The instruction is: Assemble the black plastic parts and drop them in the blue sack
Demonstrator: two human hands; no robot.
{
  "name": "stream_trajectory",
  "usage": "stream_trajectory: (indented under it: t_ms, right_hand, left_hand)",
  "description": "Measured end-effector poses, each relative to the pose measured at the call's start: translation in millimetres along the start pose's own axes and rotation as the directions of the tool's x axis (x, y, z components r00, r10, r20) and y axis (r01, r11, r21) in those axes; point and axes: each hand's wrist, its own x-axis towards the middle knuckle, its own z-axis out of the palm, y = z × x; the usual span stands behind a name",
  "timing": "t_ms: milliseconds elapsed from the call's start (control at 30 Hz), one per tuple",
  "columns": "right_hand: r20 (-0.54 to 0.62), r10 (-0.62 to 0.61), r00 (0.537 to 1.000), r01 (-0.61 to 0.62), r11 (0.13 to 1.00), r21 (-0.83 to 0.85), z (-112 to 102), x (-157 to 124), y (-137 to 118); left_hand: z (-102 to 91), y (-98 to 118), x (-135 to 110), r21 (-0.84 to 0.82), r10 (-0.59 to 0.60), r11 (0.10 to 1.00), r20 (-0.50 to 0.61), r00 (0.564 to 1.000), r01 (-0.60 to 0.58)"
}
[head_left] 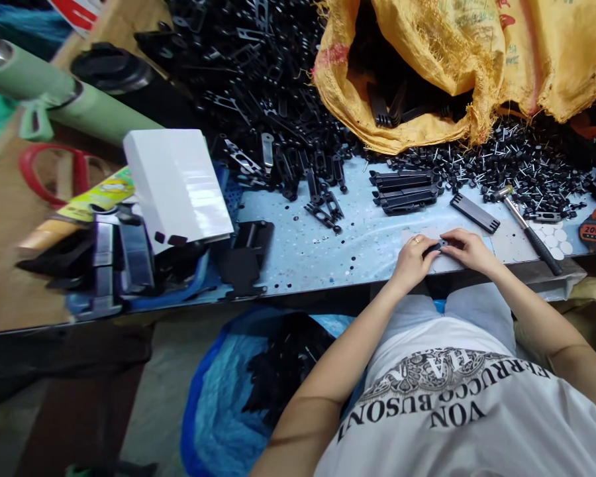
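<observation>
My left hand [411,260] and my right hand [467,249] meet over the front edge of the blue worktable [298,258]. Between their fingertips is a small dark plastic part [438,246], pinched from both sides; most of it is covered by the fingers. A ring sits on one left finger. Just beyond the right hand lies a flat black slotted strip [475,212]. A small hammer [529,232] rests to its right, head pointing away from me. Behind the hands, several long black parts [406,191] lie stacked side by side.
A heap of black clips [273,86] covers the back. Beside it lies a yellow woven sack [397,136], with small pins [526,165] scattered in front. On the left are a white box [179,185], scissors [30,175] and a green bottle [99,109]. Below stands a blue bag [213,397].
</observation>
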Motion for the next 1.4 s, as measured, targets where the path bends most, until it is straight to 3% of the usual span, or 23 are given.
stream_trajectory:
  t_ms: [267,500,700,933,1133,1233,1400]
  right_hand:
    - [0.014,0.027,1.000,-0.028,0.999,0.044,-0.5,-0.3,3.1]
    - [0.027,0.029,0.999,-0.030,0.999,0.029,0.4,-0.4,-0.5]
    - [0.019,-0.019,1.000,0.019,1.000,0.012,1.3,-3.6,-7.7]
    - [-0.054,-0.040,0.998,0.039,0.999,-0.020,9.4,-7.6,-12.0]
    - [-0.176,-0.002,0.984,-0.005,0.999,-0.043,22.0,-6.1,-12.4]
    - [-0.185,0.022,0.982,-0.035,0.997,-0.068,24.3,-5.6,-11.6]
    - [-0.134,-0.040,0.990,0.019,0.989,-0.149,18.0,-2.6,-13.4]
  left_hand:
    - [-12.3,11.9,12.6,0.078,-0.143,0.988,0.125,0.982,0.134]
    - [-25.2,22.7,27.8,0.195,-0.170,0.974,0.290,0.942,0.116]
    - [-23.4,21.3,28.7,0.189,-0.134,0.979,0.302,0.944,0.079]
    - [-18.2,19.8,20.5,0.191,-0.101,0.980,0.215,0.971,0.059]
    - [-7.3,8.7,-0.3,0.130,-0.122,0.983,-0.051,0.991,0.128]
    - [-5.6,-0.3,-17.4,0.198,-0.035,0.978,-0.160,0.986,0.067]
    - [-6.9,-14.6,-33.5,0.155,0.053,0.988,-0.229,0.972,-0.017]
